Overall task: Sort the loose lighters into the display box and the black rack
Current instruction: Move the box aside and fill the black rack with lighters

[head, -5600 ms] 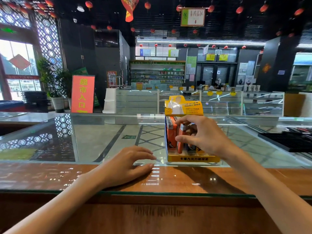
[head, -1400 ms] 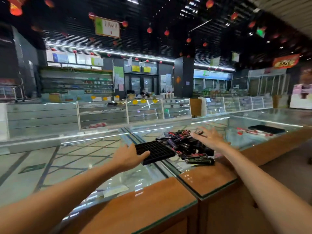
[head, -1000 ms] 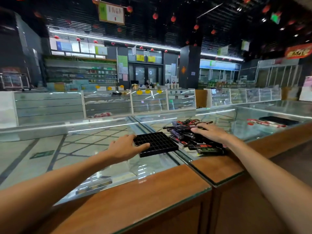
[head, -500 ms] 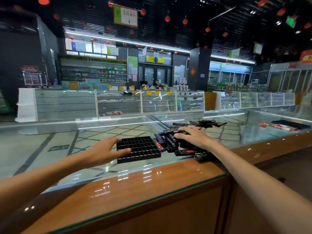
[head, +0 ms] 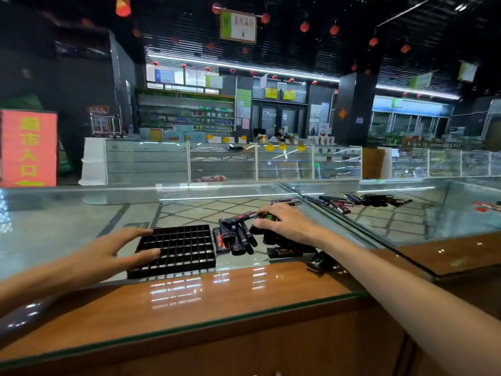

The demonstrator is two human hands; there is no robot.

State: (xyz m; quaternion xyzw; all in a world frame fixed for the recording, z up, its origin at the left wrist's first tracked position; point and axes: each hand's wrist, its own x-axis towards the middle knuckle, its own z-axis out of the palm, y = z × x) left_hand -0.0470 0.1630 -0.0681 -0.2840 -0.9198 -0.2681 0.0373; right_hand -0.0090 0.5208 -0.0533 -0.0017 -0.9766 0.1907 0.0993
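Head view: a loose pile of dark lighters (head: pixel 235 238) with red markings is seen just right of the black rack (head: pixel 176 249), the nearest ones touching or almost touching its right edge. One lighter (head: pixel 242 217) is propped at a slant across the top of the pile. More lighters are hidden in part beneath the right hand, and a single lighter (head: pixel 315 263) is left on the near wooden edge, close under the right forearm. A second scatter of lighters (head: pixel 362 201) is spread farther right, beyond a seam in the glass.

The left hand (head: pixel 108 256) is held fairly wide, its fingers nearly straight; the thumb is laid on the rack's near-left cells and the index finger is stretched along its far-left corner. The right hand (head: pixel 284 226) is set palm down over the pile with the fingers bent, the fingertips (head: pixel 267 214) resting on lighters; whether any lighter is pinched cannot be told.

The rack's grid of small cells is seen empty, and it is laid flat on the glass counter (head: pixel 67 226), its near edge by the wooden trim (head: pixel 217 299). Floor tiles are visible through the glass. Across an aisle, a row of glass display cabinets (head: pixel 222 161) is ranged, with stocked shelves behind. A red sign (head: pixel 28 147) with yellow characters is stood at far left, and red lanterns (head: pixel 305 26) are hung from the dark ceiling beside a hanging placard (head: pixel 238 26).
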